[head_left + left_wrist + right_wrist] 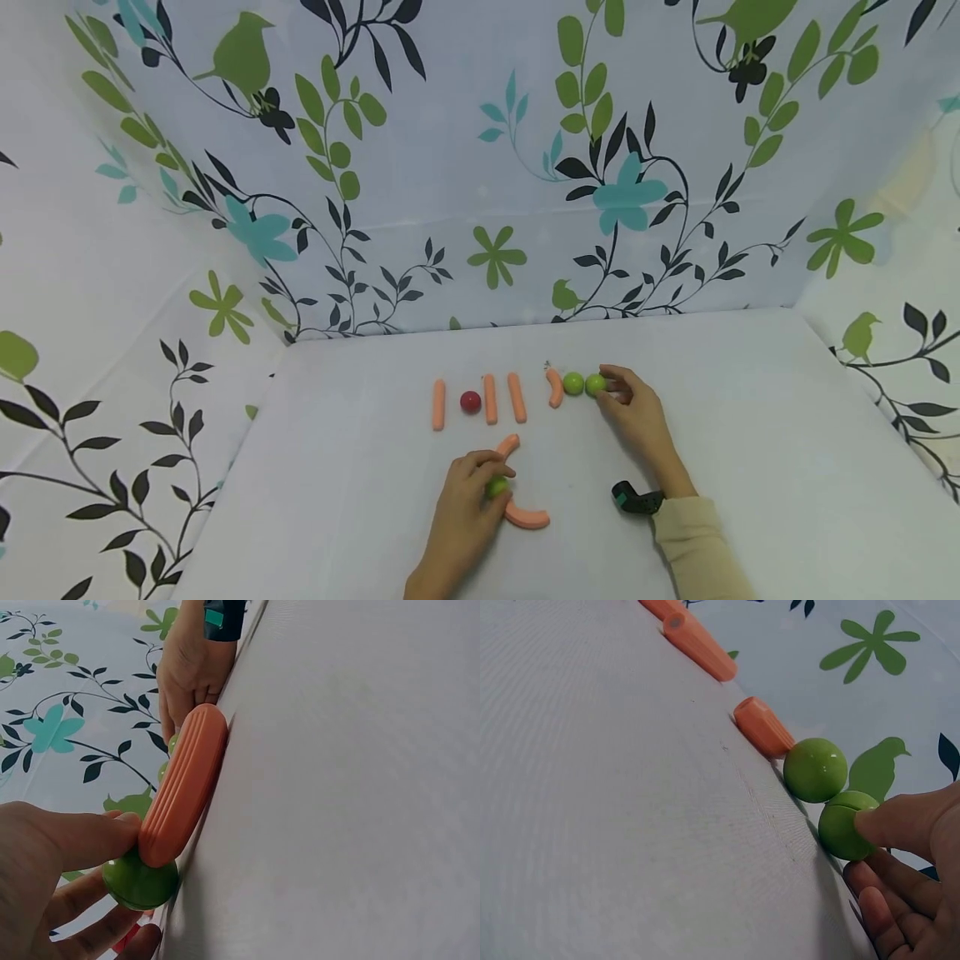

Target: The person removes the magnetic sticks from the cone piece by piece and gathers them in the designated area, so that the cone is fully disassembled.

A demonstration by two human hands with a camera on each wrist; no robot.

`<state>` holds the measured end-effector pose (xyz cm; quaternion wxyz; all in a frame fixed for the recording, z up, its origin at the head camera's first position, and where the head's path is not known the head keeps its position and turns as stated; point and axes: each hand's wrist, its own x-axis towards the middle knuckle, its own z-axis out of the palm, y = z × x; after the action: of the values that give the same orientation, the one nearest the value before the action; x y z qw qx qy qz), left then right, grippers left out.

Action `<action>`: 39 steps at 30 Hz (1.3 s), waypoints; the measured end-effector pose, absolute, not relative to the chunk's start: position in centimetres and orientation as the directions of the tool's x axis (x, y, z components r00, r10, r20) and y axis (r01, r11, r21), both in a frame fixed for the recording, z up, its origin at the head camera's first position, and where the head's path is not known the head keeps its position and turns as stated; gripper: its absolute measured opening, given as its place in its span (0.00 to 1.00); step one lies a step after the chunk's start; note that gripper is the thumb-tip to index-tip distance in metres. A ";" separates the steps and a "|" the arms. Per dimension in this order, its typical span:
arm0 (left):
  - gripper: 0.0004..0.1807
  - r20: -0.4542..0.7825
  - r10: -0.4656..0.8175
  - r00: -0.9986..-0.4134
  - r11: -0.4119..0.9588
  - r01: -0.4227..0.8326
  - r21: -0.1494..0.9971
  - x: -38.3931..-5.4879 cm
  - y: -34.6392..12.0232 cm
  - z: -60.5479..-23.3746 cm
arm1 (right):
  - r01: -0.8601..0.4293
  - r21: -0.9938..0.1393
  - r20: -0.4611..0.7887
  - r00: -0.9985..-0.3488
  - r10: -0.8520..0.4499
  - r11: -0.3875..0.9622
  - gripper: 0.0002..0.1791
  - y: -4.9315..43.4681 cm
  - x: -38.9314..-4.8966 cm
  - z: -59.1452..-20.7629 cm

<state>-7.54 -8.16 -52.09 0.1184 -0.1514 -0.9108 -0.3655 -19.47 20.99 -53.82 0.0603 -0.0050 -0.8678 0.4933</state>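
Note:
My left hand (463, 508) grips a green ball (495, 487) between thumb and curled fingers, low on the white table. A curved, ridged orange piece (527, 518) lies against that ball; in the left wrist view the thumb is beside this orange piece (184, 784). Another curved orange piece (509, 445) is just beyond the fingers. Farther right, my right hand (637, 412) pinches a second green ball (595, 384), with the thumb on top in the right wrist view. Touching or nearly touching it is a third green ball (573, 383), beside a short curved orange piece (554, 388).
Left of the short piece stand in a row two straight orange sticks (517, 397), a red ball (470, 402) and another orange stick (438, 405). A dark wrist device (636, 498) sits at the right sleeve. Leaf-patterned cloth (495, 167) rises behind the white table (337, 483).

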 end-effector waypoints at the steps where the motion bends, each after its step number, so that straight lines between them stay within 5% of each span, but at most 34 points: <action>1: 0.14 0.318 0.189 -0.929 0.686 0.357 0.634 -7.5 -8.2 -52.1 | -0.051 -0.861 0.099 -0.993 0.069 0.507 0.27 21.0 -19.4 -53.9; 19: 0.17 0.194 0.185 -0.963 0.669 0.268 0.693 -7.2 -8.6 -52.7 | -0.061 -0.905 0.107 -0.990 0.086 0.421 0.20 21.7 -18.8 -53.8; 32: 0.17 0.227 0.187 -0.956 0.666 0.293 0.686 -8.0 -8.5 -52.6 | -0.106 -0.933 0.160 -0.978 0.133 0.343 0.17 23.0 -18.0 -50.7; 39: 0.17 0.173 0.201 -0.964 0.617 0.262 0.742 -7.7 -8.7 -52.7 | -0.122 -0.933 0.147 -0.988 0.050 0.337 0.16 21.8 -16.3 -50.2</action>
<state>-7.74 -8.70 -52.68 0.0361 -0.1288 -0.8985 -0.4181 -16.30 21.83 -50.16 0.0745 0.0222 -0.8143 0.5752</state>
